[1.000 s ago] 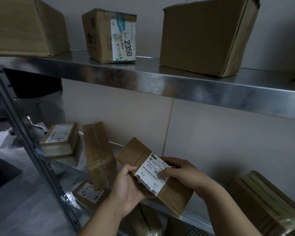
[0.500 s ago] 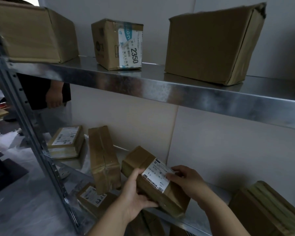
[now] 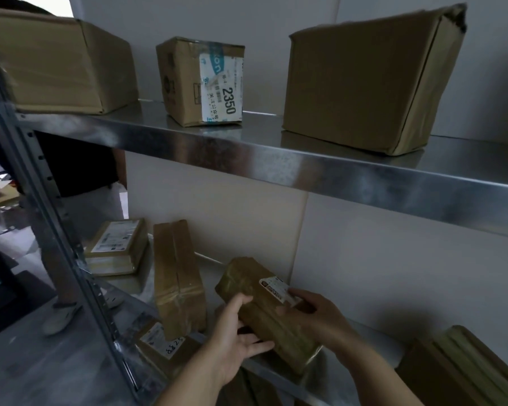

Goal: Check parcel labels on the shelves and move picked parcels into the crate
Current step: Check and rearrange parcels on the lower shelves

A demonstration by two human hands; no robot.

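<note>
The shelf (image 3: pixel 305 162) is brushed metal with a bright, streaky sheen; its post (image 3: pixel 56 230) is duller grey metal. The big box (image 3: pixel 358 80) is matt brown cardboard, frayed at one corner. The parcel (image 3: pixel 264 317) is cardboard under glossy, wrinkled tape, its label (image 3: pixel 276 288) smooth white paper.

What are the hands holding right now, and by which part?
A taped brown parcel, in both hands: the left hand cups its near left side and underside, the right hand grips its right side beside the label.
</note>
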